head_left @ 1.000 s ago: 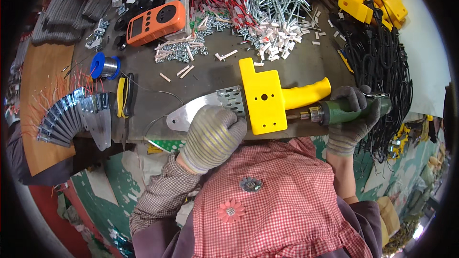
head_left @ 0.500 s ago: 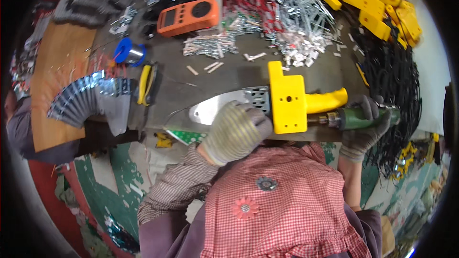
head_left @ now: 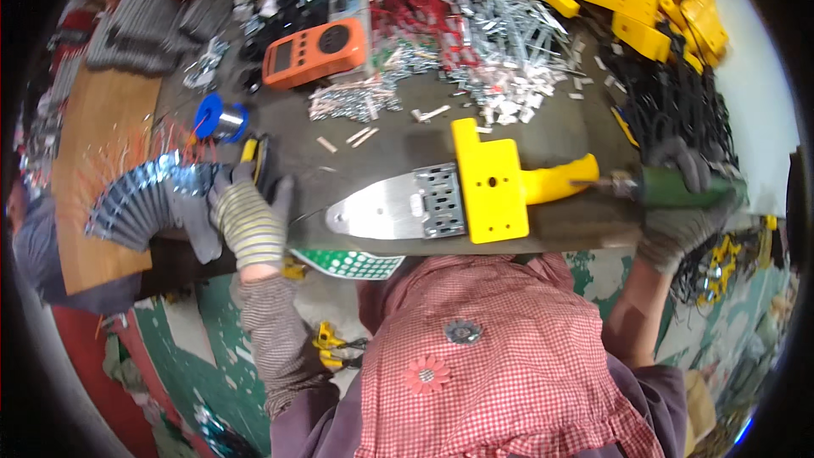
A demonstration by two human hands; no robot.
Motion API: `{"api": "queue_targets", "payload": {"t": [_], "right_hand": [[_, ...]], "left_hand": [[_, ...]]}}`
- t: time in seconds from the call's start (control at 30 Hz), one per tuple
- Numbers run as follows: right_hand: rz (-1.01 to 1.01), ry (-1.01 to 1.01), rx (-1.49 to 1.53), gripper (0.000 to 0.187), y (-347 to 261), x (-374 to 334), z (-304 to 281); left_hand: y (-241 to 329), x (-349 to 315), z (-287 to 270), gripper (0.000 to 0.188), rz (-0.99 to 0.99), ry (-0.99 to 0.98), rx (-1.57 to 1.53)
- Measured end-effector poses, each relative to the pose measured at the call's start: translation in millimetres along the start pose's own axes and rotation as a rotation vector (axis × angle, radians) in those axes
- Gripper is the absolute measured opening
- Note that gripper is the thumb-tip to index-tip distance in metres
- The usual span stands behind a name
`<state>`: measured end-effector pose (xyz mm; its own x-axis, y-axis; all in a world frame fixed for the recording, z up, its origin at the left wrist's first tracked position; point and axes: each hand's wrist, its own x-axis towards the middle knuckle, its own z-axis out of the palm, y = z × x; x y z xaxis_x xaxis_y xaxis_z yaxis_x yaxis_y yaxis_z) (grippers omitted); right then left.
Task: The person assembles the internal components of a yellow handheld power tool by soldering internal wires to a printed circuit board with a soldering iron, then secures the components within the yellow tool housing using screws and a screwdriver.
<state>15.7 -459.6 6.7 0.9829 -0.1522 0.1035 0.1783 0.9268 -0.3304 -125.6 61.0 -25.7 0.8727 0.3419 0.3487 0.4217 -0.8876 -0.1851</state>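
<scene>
My left hand [head_left: 251, 219], in a striped glove, is over the near end of the yellow-handled pliers [head_left: 249, 151], beside a fan of grey metal plates [head_left: 140, 205]. Its fingers and thumb are apart. In front of me lies a tool with a pointed silver plate [head_left: 373, 210], a slotted bracket and a yellow plastic body [head_left: 493, 191] with a handle. My right hand [head_left: 688, 203], also gloved, is wrapped round a green power screwdriver [head_left: 678, 189]. The driver's bit points left, close to the yellow handle's end.
An orange multimeter [head_left: 315, 54] and a blue solder spool [head_left: 222, 118] lie farther back. Piles of white-tipped wires [head_left: 517, 42], yellow housings [head_left: 636, 8] and black cables [head_left: 678, 110] line the far and right sides. Under the table edge hangs a green perforated basket [head_left: 352, 263].
My left hand has left the silver plate and moved left to the pliers. My right hand has drawn the screwdriver to the right, away from the yellow body.
</scene>
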Motion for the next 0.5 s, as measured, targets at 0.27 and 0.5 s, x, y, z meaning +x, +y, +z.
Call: {"api": "queue_targets", "payload": {"t": [0.27,0.5], "right_hand": [[0.126,-0.018,0.073,0.048,57.2,13.5,2.7],[0.115,0.046,0.107,0.048,63.6,20.3,-11.5]], "left_hand": [[-55.5,-29.1,4.0,0.035,-0.011,0.534,-0.784],[124.7,7.6,-81.5,0.079,-0.413,0.168,-1.829]]}}
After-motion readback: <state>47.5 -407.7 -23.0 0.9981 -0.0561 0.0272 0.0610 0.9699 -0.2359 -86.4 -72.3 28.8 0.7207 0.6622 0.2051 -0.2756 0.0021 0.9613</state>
